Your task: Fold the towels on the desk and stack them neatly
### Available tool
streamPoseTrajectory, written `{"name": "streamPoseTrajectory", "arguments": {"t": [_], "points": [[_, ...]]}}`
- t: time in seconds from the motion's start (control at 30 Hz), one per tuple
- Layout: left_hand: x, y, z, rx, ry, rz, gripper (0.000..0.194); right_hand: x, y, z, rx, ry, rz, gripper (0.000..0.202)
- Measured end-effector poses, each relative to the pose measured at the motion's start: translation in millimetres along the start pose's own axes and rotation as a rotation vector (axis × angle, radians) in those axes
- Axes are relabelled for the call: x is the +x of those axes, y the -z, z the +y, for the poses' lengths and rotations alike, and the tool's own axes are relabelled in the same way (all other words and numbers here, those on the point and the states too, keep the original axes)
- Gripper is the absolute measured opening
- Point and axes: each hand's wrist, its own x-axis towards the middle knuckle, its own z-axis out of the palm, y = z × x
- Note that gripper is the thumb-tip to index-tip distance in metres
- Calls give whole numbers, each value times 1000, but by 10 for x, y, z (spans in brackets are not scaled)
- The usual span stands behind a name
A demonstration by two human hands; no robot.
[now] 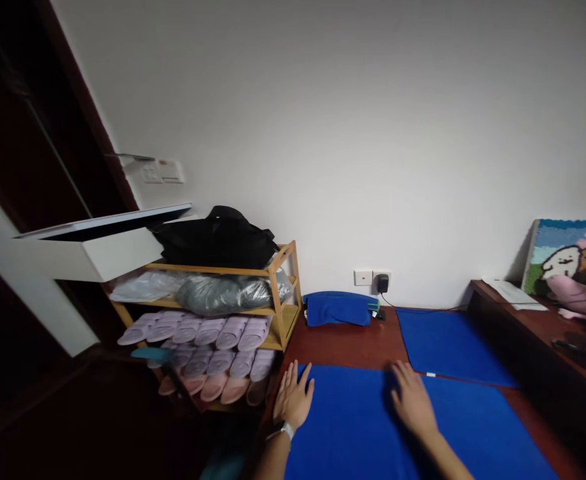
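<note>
A blue cloth (pixel 350 427) lies spread over a reddish-brown wooden surface (pixel 343 350). My left hand (pixel 293 400), with a watch on a light band at the wrist, rests at the cloth's far left corner, palm down and fingers spread. Over the cloth's far right part is my right hand (pixel 413 400), open and palm down; a dark shadow falls beside it, and I cannot tell whether it touches. Neither hand holds anything. Another blue cloth (pixel 483 423) lies to the right of my right hand, and a third blue cloth (pixel 453 343) is spread behind that one.
A bundled blue cloth (pixel 340 309) sits against the wall below a plugged-in black adapter (pixel 383 283). On the left, a wooden rack (pixel 279 300) carries a black bag (pixel 217 240) and lilac slippers (pixel 233 331). A raised ledge (pixel 517 317) at right holds a picture (pixel 570 250) and a pink plush (pixel 580 300).
</note>
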Motion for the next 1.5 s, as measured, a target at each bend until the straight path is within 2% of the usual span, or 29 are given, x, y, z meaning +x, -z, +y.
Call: {"name": "streamPoseTrajectory", "arguments": {"t": [0.07, 0.13, 0.2, 0.27, 0.33, 0.4, 0.6, 0.7, 0.77, 0.83, 0.93, 1.03, 1.13, 1.23, 1.3, 1.37, 1.5], "points": [[-1, -3, -3, -1, -4, -2, 56, 16, 32, -780, 137, 166, -86, 66], [3, 2, -9, -5, -5, -5, 56, 20, 35, -1384, 232, 273, -174, 66], [12, 12, -13, -10, -3, -8, 56, 25, 11, -1699, 262, 291, -260, 68], [22, 30, -12, -14, 2, -18, 55, 20, -31, -1694, 259, 279, -298, 69], [31, 55, -4, -15, 1, -29, 55, -5, -77, -1406, 239, 247, -280, 70], [38, 79, 9, -15, 3, -40, 55, -51, -115, -905, 198, 175, -240, 71], [66, 85, 28, 15, -1, -32, 55, -183, -98, 1088, -53, -178, -195, 72], [82, 64, 14, 40, -3, -32, 55, -199, -68, 1863, -107, -303, -184, 75], [86, 56, 0, 49, -4, -37, 55, -198, -86, 2164, -104, -326, -175, 76], [83, 59, -6, 47, -6, -45, 55, -200, -136, 2306, -107, -313, -170, 76], [82, 99, 16, 41, 8, -82, 56, -217, -205, 2347, -138, -295, -166, 76], [114, 196, 63, 24, 45, -172, 59, -214, -165, 2326, -149, -295, -191, 75], [170, 329, 83, -5, 64, -273, 60, -162, 19, 2206, -134, -319, -233, 73], [154, 438, 53, -5, 32, -231, 60, -131, 265, 1797, -103, -257, -154, 71], [42, 469, 27, -9, -7, -153, 59, -181, 388, 1298, -39, -136, -66, 70], [-169, 465, 14, -27, -75, -101, 57, -306, 432, 642, 73, 13, -37, 68], [-758, 418, 35, -71, -209, -76, 53, -680, 257, -788, 270, 237, -138, 65]]}}
